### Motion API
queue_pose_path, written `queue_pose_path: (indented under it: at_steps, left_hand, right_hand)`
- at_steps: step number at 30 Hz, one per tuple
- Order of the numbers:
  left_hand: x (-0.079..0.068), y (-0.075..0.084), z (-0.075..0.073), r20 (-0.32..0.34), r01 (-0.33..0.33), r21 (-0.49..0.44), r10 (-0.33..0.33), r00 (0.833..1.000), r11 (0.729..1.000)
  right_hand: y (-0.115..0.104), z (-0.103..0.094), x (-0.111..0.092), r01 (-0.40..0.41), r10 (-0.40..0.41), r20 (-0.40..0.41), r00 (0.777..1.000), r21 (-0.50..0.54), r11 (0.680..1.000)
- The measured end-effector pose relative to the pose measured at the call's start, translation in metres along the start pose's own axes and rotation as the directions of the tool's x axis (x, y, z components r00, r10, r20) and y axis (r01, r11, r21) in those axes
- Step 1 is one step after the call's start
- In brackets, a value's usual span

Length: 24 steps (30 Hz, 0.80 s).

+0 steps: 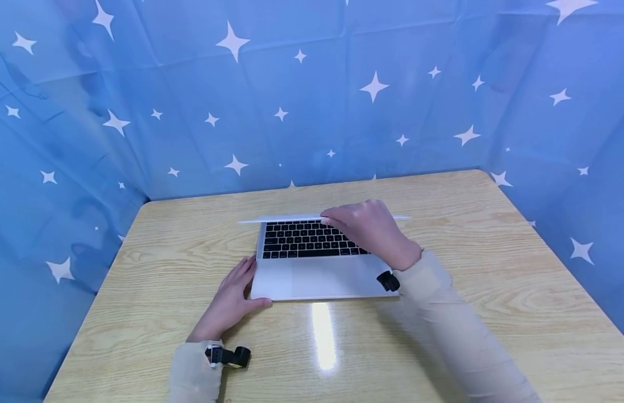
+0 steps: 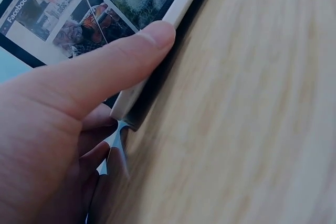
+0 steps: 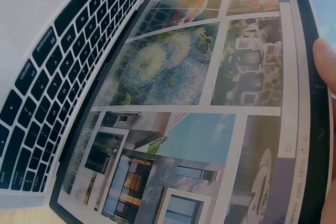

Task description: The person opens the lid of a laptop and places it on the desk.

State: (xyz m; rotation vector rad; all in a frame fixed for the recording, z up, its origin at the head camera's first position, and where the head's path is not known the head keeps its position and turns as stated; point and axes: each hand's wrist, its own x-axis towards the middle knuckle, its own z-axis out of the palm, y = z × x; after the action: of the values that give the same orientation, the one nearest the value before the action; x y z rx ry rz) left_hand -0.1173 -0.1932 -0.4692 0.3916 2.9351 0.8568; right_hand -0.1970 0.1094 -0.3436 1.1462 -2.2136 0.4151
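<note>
A silver laptop [image 1: 273, 282] with black keys lies on the table, its lid [image 1: 281, 219] raised and seen nearly edge-on in the head view. At the middle of the lid's top edge, my right hand [image 1: 372, 228] pinches the rim and covers part of the keyboard. My left hand [image 1: 233, 299] holds the base's front left corner, thumb along the front edge and fingers against the left side. Lit photo tiles fill the screen [image 3: 173, 66] in the right wrist view. The left wrist view shows my thumb [image 2: 131, 51] over the laptop's edge.
The wooden table [image 1: 165, 252] extends around the laptop on every side. A blue curtain [image 1: 312, 140] with white stars hangs behind it and along both sides. A bright light reflection lies on the tabletop before the laptop.
</note>
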Motion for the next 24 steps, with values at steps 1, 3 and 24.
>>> queue_pose_path:
  at_steps: [1,3,24]
  left_hand:
    - [0.000,0.000,0.000,0.000,0.006,-0.005,-0.006,1.000,1.000]
    - [0.000,0.001,0.000,0.001,0.014,-0.010,-0.014,1.000,1.000]
    - [0.001,0.003,-0.001,0.008,0.022,-0.015,-0.022,1.000,1.000]
  right_hand:
    - [0.001,0.000,0.001,0.002,-0.002,0.003,1.000,-0.005,1.000]
    - [0.003,0.000,0.002,0.002,-0.002,0.004,1.000,-0.002,1.000]
    - [0.012,0.002,0.009,0.001,-0.003,-0.027,1.000,-0.070,0.998]
